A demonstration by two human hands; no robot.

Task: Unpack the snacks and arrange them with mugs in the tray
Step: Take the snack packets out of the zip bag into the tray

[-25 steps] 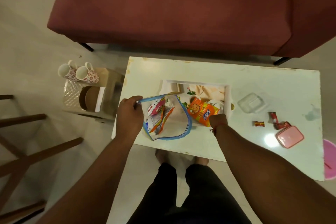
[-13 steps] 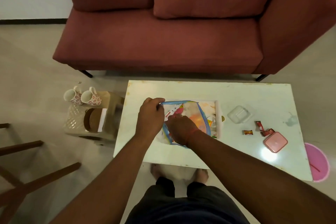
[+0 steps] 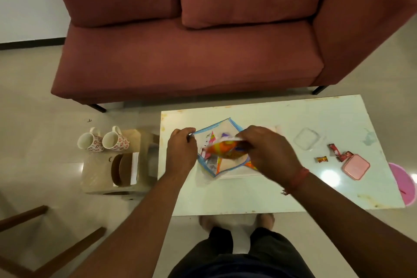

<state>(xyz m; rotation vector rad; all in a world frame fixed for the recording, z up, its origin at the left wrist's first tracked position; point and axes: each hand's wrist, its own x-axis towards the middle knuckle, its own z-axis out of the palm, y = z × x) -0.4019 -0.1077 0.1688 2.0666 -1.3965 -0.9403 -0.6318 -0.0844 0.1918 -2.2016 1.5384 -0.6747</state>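
The right hand (image 3: 268,153) had its fingers closed around an orange snack packet (image 3: 225,151) and held it at the mouth of a clear bag with blue edges (image 3: 216,142). The packet looked blurry, so its print could not be read. The left hand (image 3: 181,153) pinched the left edge of the bag between thumb and fingers. More small packets sat inside the bag, one of them pink. The bag was over a white tray (image 3: 234,175) on the white table (image 3: 270,192); most of the tray was hidden under the bag and the hands. A red thread band (image 3: 299,178) went around the right wrist.

To the right of the hands lay a clear plastic lid (image 3: 306,138). Past it were a small orange candy (image 3: 321,159) and two red wrapped candies (image 3: 338,152), right next to a pink square box (image 3: 356,166). A pink round thing (image 3: 404,184) peeked out by the table's right edge.

Two white mugs with red flowers (image 3: 103,142) stood side by side on a low beige stool (image 3: 99,178) to the left of the table, well apart from the tray. A brown round thing in a white holder (image 3: 124,171) sat on the stool too. A dark red sofa (image 3: 191,52) stood behind the table.
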